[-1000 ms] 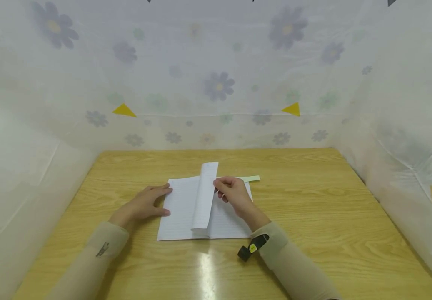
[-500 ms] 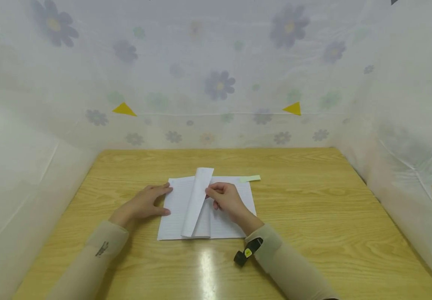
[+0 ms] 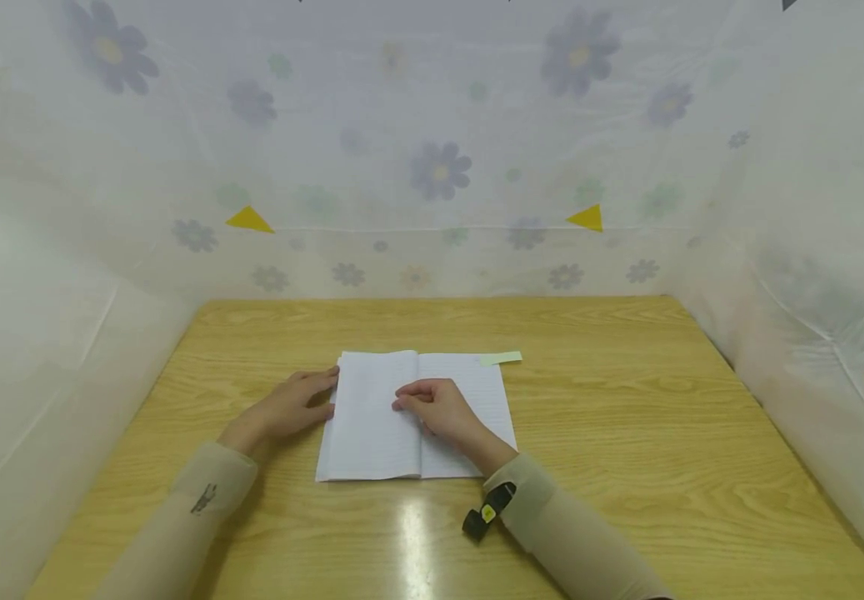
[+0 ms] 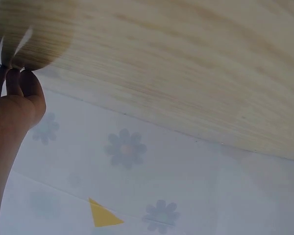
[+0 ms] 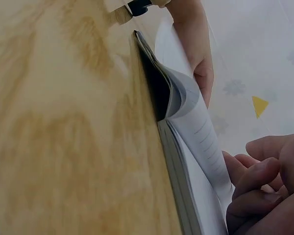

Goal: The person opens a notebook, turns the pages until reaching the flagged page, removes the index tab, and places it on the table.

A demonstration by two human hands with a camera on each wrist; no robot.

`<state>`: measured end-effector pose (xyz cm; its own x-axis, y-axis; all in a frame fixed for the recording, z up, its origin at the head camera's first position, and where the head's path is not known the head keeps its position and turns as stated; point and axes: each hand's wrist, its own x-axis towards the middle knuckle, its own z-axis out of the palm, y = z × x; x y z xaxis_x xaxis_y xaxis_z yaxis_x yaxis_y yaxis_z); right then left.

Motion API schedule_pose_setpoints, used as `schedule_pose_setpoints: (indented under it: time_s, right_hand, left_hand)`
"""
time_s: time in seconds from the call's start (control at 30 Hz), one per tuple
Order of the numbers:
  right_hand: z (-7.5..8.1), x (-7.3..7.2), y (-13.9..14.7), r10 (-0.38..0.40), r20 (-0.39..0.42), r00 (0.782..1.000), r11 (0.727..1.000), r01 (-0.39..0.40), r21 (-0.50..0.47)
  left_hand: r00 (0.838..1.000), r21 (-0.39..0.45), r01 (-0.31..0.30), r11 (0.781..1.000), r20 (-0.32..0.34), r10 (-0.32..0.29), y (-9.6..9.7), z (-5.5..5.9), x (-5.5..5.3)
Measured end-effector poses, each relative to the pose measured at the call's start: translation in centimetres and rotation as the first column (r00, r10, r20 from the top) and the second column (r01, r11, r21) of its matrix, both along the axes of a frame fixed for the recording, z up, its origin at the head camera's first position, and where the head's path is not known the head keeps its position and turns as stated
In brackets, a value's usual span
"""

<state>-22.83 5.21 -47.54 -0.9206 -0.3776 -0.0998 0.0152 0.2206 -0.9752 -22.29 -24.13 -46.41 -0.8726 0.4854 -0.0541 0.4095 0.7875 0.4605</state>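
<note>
A lined notebook (image 3: 372, 442) lies open on the wooden table in the head view, its pages spread to both sides of the centre fold. At its left edge, my left hand (image 3: 282, 410) rests with the fingertips partly covered by the left page. Over the fold hovers my right hand (image 3: 442, 412), its fingers loosely bent and nothing visible between them. The right wrist view shows the notebook (image 5: 198, 132) edge-on, with its pages curving up from the spine beside my right fingers (image 5: 257, 176). A pale green paper strip (image 3: 501, 358) sticks out at the notebook's upper right corner.
The wooden table (image 3: 626, 400) extends around the notebook on all sides. White sheeting (image 3: 439, 100) with flower prints walls off the back and both sides. Yellow triangles (image 3: 250, 220) mark the sheeting. A black strap (image 3: 490, 510) circles the right wrist.
A raised page has turned leftward and now lies flat on the left side, over my left fingertips. My right hand has moved left and let go of the page. The left hand has stayed put.
</note>
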Motion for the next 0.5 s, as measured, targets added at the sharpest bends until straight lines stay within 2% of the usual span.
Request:
schedule_pose_setpoints:
  time_s: [0.2, 0.4, 0.5]
  right_hand:
    - [-0.07, 0.02, -0.05, 0.030, -0.033, 0.999, 0.999, -0.029, 0.039]
    - [-0.08, 0.09, -0.05, 0.063, -0.038, 0.997, 0.996, -0.061, 0.062]
    - [0.01, 0.16, -0.04, 0.079, -0.036, 0.996, 0.994, -0.076, 0.073]
  left_hand:
    - [1.000, 0.017, -0.016, 1.000, -0.014, 0.016, 0.03, -0.05, -0.18]
    - [1.000, 0.103, -0.002, 0.995, -0.021, 0.004, 0.19, 0.33, -0.09]
    - [1.000, 0.126, -0.006, 0.992, -0.003, 0.006, 0.26, 0.48, -0.11]
